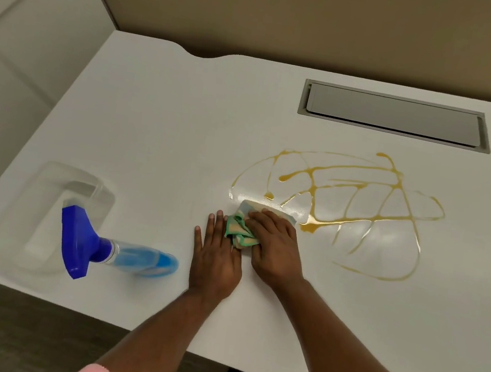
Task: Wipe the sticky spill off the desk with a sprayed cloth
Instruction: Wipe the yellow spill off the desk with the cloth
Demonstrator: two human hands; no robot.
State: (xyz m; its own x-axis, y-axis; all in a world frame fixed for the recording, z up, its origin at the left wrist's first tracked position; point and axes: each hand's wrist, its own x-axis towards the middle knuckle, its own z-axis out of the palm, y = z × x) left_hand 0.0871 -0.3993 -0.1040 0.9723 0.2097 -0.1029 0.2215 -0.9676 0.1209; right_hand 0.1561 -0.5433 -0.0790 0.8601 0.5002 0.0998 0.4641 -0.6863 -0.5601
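Observation:
An amber sticky spill [358, 197] runs in thin looping lines over the white desk [167, 131], right of centre. A crumpled cloth [240, 227], cream with green and blue edging, lies at the spill's lower left end. My right hand [277, 246] presses flat on top of the cloth, fingers curled over it. My left hand [217, 258] lies flat on the desk just left of the cloth, fingers apart, fingertips touching the cloth's edge. A wet smear shines just beyond the cloth.
A spray bottle [122, 255] with a blue trigger head and blue liquid stands to the left of my hands. Behind it sits a clear plastic tray [50, 191]. A grey cable hatch [394, 115] is set into the desk's far side. The desk's front edge runs below my forearms.

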